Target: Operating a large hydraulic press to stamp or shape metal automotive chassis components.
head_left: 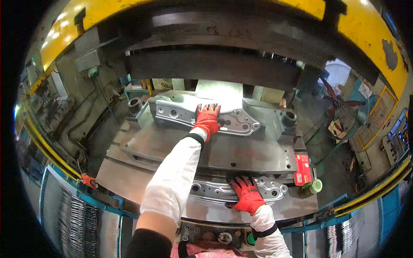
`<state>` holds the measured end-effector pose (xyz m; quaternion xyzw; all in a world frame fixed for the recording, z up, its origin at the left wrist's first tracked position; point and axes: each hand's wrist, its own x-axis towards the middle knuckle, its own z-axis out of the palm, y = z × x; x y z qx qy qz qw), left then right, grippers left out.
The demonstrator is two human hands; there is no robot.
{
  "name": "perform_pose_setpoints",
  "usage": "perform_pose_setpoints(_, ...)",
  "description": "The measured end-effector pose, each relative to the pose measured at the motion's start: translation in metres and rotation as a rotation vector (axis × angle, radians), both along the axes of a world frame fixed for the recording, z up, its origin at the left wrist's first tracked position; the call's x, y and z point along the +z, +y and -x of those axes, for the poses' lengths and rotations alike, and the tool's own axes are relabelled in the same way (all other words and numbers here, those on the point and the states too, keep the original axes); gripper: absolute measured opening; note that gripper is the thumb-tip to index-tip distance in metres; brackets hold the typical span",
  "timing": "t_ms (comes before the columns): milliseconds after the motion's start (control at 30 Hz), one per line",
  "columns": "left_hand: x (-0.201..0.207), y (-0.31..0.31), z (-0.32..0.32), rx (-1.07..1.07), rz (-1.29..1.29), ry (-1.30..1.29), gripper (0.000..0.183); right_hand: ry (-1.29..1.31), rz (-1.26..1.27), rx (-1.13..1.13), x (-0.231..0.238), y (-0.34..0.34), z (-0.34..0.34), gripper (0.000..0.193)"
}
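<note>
My left hand, in a red glove with dark fingertips, lies with its fingers spread on a long silver stamped metal part. That part has several holes and sits on the raised die. Nearer to me, my right hand, gloved the same way, is closed over a second stamped metal part of similar shape. Its fingers reach over the far edge, with the thumb at the near side. This second part is at the front of the die, above the press bed. The gloves hide portions of both parts.
Guide posts stand at the die's sides, beneath the dark upper press block. A red box and a green cup are at the right. A control panel lies in front, with stacked parts at lower left. A fan stands far right.
</note>
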<state>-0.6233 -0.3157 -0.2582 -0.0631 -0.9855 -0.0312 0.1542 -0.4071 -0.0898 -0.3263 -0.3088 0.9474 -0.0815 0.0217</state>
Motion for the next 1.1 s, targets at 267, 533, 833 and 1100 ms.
perform_pose_setpoints(267,0.033,-0.017,-0.032,-0.165,-0.310,-0.161,0.084,0.046,0.074,-0.009,-0.002,-0.001,0.000,0.088)
perform_pose_setpoints(533,0.033,-0.034,-0.038,-0.083,-0.180,-0.087,0.083,0.018,0.011,-0.022,-0.001,0.000,0.000,0.089)
perform_pose_setpoints(833,0.001,0.012,0.011,-0.062,-0.048,0.137,0.057,0.039,0.008,-0.001,-0.004,0.003,0.003,0.089)
perform_pose_setpoints(1100,0.033,-0.013,-0.007,-0.294,-0.056,0.295,0.030,-0.002,0.029,-0.017,-0.005,0.004,0.005,0.094)
